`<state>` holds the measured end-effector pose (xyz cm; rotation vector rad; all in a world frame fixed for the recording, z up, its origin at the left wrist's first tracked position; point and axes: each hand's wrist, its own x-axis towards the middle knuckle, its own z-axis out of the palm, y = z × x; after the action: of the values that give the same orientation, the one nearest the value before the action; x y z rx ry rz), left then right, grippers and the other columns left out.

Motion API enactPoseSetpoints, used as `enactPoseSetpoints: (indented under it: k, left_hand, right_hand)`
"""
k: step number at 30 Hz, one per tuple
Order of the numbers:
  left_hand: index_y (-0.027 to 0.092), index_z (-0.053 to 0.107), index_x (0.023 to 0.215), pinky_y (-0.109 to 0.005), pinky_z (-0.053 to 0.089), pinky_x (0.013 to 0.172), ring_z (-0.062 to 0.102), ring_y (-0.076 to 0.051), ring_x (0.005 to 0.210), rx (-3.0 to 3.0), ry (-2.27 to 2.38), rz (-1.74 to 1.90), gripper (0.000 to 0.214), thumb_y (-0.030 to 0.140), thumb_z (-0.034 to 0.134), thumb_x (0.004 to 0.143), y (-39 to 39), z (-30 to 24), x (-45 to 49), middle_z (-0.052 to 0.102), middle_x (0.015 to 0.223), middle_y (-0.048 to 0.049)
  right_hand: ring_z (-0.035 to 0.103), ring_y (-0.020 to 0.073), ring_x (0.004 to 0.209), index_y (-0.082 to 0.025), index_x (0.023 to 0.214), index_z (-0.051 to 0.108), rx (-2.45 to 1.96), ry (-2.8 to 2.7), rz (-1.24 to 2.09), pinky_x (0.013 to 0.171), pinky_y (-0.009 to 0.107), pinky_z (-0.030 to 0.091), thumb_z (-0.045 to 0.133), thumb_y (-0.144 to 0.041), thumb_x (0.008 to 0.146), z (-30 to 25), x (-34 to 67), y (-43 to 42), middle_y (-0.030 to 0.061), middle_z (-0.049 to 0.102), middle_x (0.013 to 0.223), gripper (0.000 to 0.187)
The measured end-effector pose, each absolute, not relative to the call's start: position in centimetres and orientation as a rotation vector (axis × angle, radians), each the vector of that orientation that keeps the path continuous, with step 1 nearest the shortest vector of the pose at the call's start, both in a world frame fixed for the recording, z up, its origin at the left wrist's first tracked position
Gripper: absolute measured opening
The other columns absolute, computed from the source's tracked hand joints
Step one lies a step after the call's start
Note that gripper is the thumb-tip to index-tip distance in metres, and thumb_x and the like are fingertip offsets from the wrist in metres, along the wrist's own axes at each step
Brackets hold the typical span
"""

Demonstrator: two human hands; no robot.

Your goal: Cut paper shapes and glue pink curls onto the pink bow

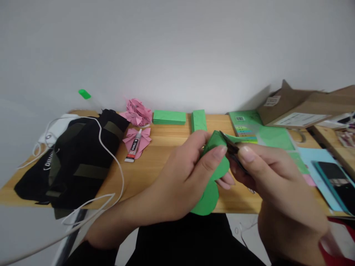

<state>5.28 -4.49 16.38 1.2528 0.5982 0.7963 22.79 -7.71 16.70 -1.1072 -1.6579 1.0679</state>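
My left hand (191,173) grips a piece of green paper (206,199) with rounded, lobed edges, pinching it between thumb and fingers. In my right hand (266,166) is a pair of dark scissors (231,146), its handles mostly hidden by the fingers. The blades meet the upper edge of the green paper, where a thin strip curls away to the right. Both hands are close together above the front part of the wooden table.
Folded green paper stacks (169,117) lie by the wall. A glue tube (134,146) rests on pink paper, near crumpled pink scraps (138,112). On the left are a black bag (80,159) and a white cable (122,173); on the right, a cardboard box (299,107) and a phone (337,181).
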Motion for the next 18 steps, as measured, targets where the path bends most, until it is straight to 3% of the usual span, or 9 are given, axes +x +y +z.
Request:
enactPoseSetpoints:
  k: [3,8,18]
  left_hand:
    - [0.022,0.046,0.082,-0.019,0.048,0.060,0.065,-0.009,0.060,1.373,0.669,0.851,0.026,0.039,0.045,0.102,-4.67,16.37,5.66,0.064,0.063,0.0053]
    - [0.022,0.046,0.078,-0.022,0.040,0.053,0.057,-0.009,0.052,1.506,0.733,0.834,0.031,0.040,0.041,0.103,-4.73,16.30,5.79,0.058,0.057,0.0058]
    - [0.021,0.043,0.071,-0.028,0.032,0.056,0.040,-0.010,0.056,1.686,0.795,0.930,0.034,0.034,0.043,0.102,-4.19,15.95,5.50,0.043,0.062,0.0051]
  right_hand:
    - [0.037,0.0086,0.049,-0.024,0.066,0.057,-1.091,-1.651,1.069,0.047,0.023,0.030,0.043,-0.040,0.107,16.63,22.74,-7.73,-0.0066,0.045,0.056,0.046]
    - [0.030,0.0088,0.046,-0.020,0.061,0.043,-1.162,-1.608,1.015,0.041,0.023,0.026,0.049,-0.044,0.104,16.44,22.78,-7.91,-0.0061,0.036,0.055,0.049]
    - [0.030,0.0078,0.047,-0.020,0.061,0.040,-1.231,-1.632,1.076,0.038,0.021,0.023,0.048,-0.049,0.103,16.40,23.33,-7.97,-0.0058,0.035,0.055,0.051]
